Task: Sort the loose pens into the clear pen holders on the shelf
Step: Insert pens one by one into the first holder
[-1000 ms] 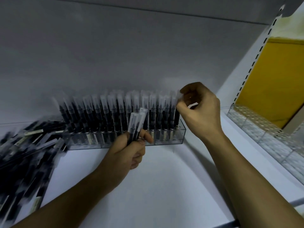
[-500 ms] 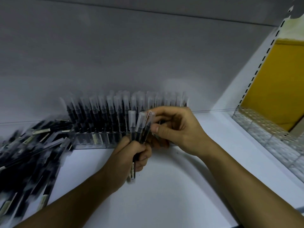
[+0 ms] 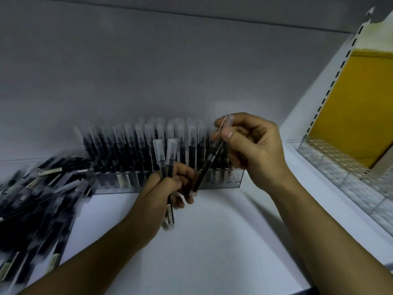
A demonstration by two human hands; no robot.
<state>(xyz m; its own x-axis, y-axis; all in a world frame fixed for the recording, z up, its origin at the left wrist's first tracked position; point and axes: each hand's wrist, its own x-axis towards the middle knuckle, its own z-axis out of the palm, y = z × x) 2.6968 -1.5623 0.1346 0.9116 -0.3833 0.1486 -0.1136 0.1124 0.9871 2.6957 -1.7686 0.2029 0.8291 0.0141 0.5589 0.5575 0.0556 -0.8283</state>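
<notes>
A clear pen holder (image 3: 234, 179) stands against the back wall of the white shelf, packed with several upright black pens with clear caps. My left hand (image 3: 161, 192) grips two such pens (image 3: 168, 158) upright in front of the holder. My right hand (image 3: 253, 150) pinches one pen (image 3: 207, 167) near its cap, tilted, its lower end hanging beside my left fingers and just before the holder's right part. A heap of loose pens (image 3: 36, 199) lies on the shelf at the left.
An empty clear holder (image 3: 344, 173) with many small cells runs along the right side of the shelf, beside a yellow panel (image 3: 353, 107). The slotted shelf upright (image 3: 331, 81) rises at the right. Bare white shelf (image 3: 212, 241) lies in front of my hands.
My right hand came back from the holder's right end, took one pen from my left hand's bundle and lifted it up and to the right. Two pens stay in my left hand.
</notes>
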